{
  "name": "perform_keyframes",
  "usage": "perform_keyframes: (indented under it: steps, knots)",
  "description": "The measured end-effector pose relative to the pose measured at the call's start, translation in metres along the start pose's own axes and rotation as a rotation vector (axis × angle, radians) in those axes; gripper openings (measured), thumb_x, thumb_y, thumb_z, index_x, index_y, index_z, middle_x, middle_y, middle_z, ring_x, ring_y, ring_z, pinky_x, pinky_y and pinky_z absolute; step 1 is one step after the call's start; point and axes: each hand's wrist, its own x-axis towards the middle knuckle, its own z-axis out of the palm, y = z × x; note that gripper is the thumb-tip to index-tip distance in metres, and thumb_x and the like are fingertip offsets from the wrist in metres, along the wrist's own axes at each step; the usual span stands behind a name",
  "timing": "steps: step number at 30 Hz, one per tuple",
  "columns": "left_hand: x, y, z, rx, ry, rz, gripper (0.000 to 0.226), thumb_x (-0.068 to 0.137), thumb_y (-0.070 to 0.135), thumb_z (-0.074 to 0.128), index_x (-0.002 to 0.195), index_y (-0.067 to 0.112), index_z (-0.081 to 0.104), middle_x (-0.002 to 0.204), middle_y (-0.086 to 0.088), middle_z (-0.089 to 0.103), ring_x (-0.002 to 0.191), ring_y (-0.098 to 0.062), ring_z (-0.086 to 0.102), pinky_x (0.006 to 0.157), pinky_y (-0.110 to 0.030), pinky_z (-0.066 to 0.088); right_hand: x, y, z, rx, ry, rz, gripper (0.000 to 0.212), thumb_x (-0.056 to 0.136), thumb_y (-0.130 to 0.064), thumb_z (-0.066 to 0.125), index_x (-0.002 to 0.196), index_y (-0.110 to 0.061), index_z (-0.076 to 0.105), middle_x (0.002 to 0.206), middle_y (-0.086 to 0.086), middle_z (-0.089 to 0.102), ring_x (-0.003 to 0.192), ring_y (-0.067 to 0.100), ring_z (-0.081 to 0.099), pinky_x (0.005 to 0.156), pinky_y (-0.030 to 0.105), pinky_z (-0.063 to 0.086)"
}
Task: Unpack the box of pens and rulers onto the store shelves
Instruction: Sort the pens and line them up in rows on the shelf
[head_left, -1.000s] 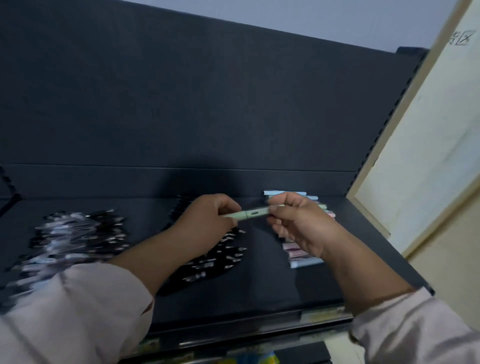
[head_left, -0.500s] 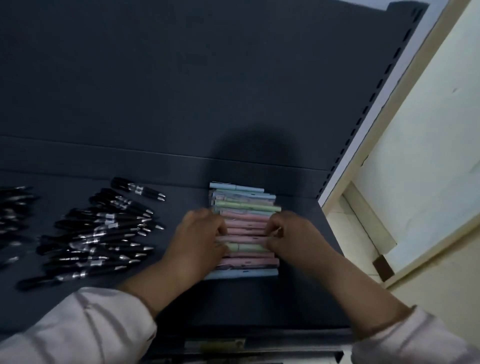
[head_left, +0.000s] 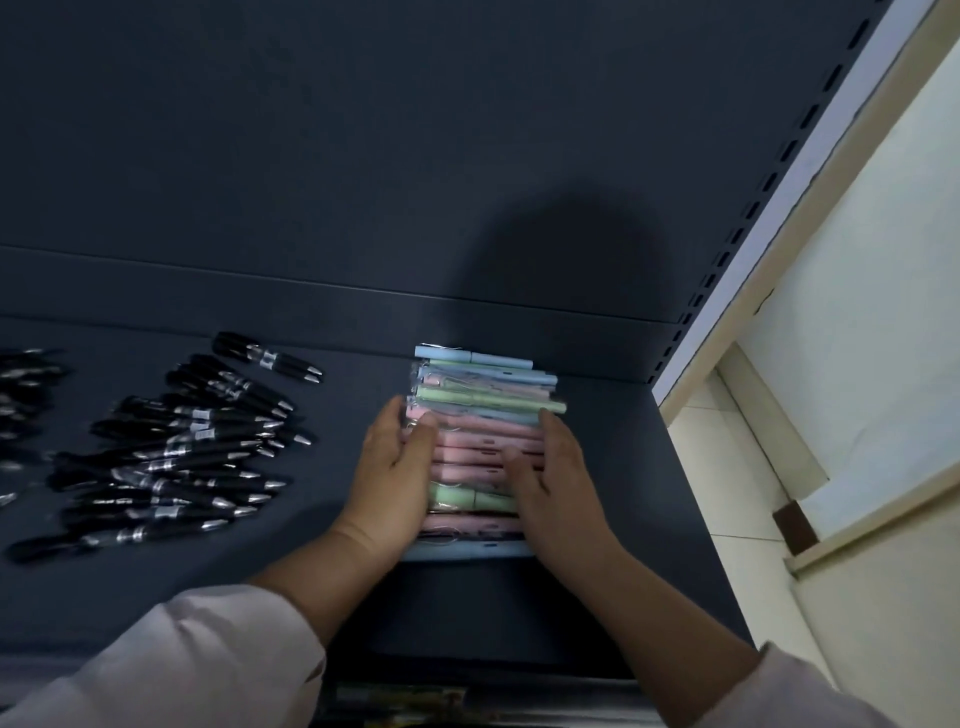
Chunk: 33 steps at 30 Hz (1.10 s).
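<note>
Left hand (head_left: 397, 467) and right hand (head_left: 558, 478) flat, palms facing inward.

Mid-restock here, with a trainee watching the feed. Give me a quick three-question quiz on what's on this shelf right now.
1. True or false: the black pens lie to the left of the pastel pens.
2. What do the left hand and right hand both touch? A) black pens B) pastel pens C) a ruler
3. Fill in: the pastel pen farthest from the person is light ____.

Key: 1 true; 2 B, with one hand at each end of the stack; 3 blue.
</note>
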Motion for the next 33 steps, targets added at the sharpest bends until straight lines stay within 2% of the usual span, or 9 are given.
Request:
perform_keyframes:
  steps: [3, 8, 10, 12, 14, 17, 23, 27, 33]
  knots:
    - [0.007, 0.006, -0.008, 0.113, -0.001, 0.08, 0.054, 0.096, 0.028, 0.048, 0.146, 0.018, 0.03, 0.144, 0.005, 0.032, 0.128, -0.005, 0.033, 0.1, -0.008, 0.027, 0.012, 0.003, -0.012, 0.015, 0.046, -0.027, 0.061, 0.097, -0.041, 0.043, 0.149, -0.014, 0.026, 0.153, 0.003, 0.026, 0.14, 0.013, 0.026, 0.113, 0.024, 0.022]
    - [0.035, 0.019, -0.014, 0.352, -0.162, 0.152, 0.061, 0.096, 0.034, 0.048, 0.15, 0.028, 0.021, 0.159, 0.002, 0.002, 0.136, -0.002, 0.021, 0.108, -0.016, 0.013, 0.043, 0.01, -0.024, -0.094, 0.01, 0.019, 0.062, 0.098, -0.04, 0.042, 0.15, -0.014, 0.023, 0.159, 0.006, 0.012, 0.146, 0.02, 0.015, 0.111, 0.024, 0.015]
    - [0.045, 0.021, -0.011, 0.353, -0.181, 0.109, 0.062, 0.096, 0.036, 0.048, 0.151, 0.026, 0.02, 0.16, 0.002, 0.002, 0.142, -0.007, 0.013, 0.107, -0.016, 0.009, 0.054, 0.01, -0.025, -0.1, -0.032, 0.073, 0.068, 0.098, -0.044, 0.04, 0.152, -0.011, 0.015, 0.16, 0.007, 0.005, 0.147, 0.018, 0.009, 0.107, 0.02, 0.011]
    - [0.049, 0.021, -0.004, 0.292, -0.192, 0.053, 0.069, 0.09, 0.044, 0.05, 0.15, 0.024, 0.024, 0.158, -0.004, 0.015, 0.144, -0.023, 0.018, 0.115, -0.03, 0.014, 0.06, 0.007, -0.021, -0.086, -0.062, 0.085, 0.071, 0.098, -0.045, 0.039, 0.152, -0.008, 0.012, 0.161, 0.008, 0.006, 0.147, 0.017, 0.008, 0.107, 0.018, 0.009]
    - [0.051, 0.016, 0.003, 0.203, -0.168, 0.006, 0.078, 0.076, 0.053, 0.05, 0.145, 0.023, 0.03, 0.146, -0.022, 0.034, 0.132, -0.045, 0.035, 0.108, -0.058, 0.031, 0.061, 0.0, -0.014, -0.039, -0.097, 0.077, 0.072, 0.098, -0.046, 0.04, 0.152, -0.008, 0.011, 0.16, 0.007, 0.009, 0.147, 0.015, 0.008, 0.11, 0.018, 0.007]
    - [0.054, 0.01, 0.004, 0.15, -0.164, -0.052, 0.069, 0.074, 0.044, 0.049, 0.139, 0.023, 0.038, 0.13, -0.035, 0.044, 0.119, -0.055, 0.042, 0.095, -0.066, 0.036, 0.059, -0.001, -0.007, -0.016, -0.097, 0.072, 0.073, 0.097, -0.046, 0.04, 0.153, -0.008, 0.012, 0.16, 0.007, 0.011, 0.147, 0.014, 0.009, 0.111, 0.018, 0.007]
    - [0.078, 0.019, -0.004, 0.131, -0.14, -0.048, 0.072, 0.086, 0.044, 0.053, 0.149, 0.024, 0.024, 0.15, -0.003, 0.034, 0.133, -0.025, 0.04, 0.109, -0.049, 0.034, 0.086, 0.006, -0.029, -0.022, -0.04, 0.143, 0.072, 0.097, -0.048, 0.038, 0.152, -0.009, 0.013, 0.159, 0.008, 0.013, 0.146, 0.018, 0.015, 0.113, 0.024, 0.013]
    - [0.1, 0.026, 0.005, 0.137, -0.185, -0.067, 0.074, 0.088, 0.042, 0.053, 0.15, 0.016, 0.022, 0.154, -0.002, 0.026, 0.14, -0.017, 0.027, 0.117, -0.037, 0.021, 0.102, 0.003, -0.024, -0.074, -0.109, 0.158, 0.074, 0.096, -0.051, 0.038, 0.152, -0.008, 0.014, 0.158, 0.009, 0.016, 0.144, 0.019, 0.019, 0.112, 0.024, 0.017]
    - [0.104, 0.024, 0.011, 0.163, -0.216, -0.083, 0.058, 0.097, 0.027, 0.047, 0.149, 0.015, 0.025, 0.155, -0.003, 0.022, 0.141, -0.017, 0.023, 0.116, -0.031, 0.018, 0.1, -0.002, -0.015, -0.073, -0.227, 0.096, 0.076, 0.094, -0.054, 0.038, 0.152, -0.011, 0.014, 0.16, 0.006, 0.011, 0.146, 0.015, 0.012, 0.113, 0.022, 0.011]
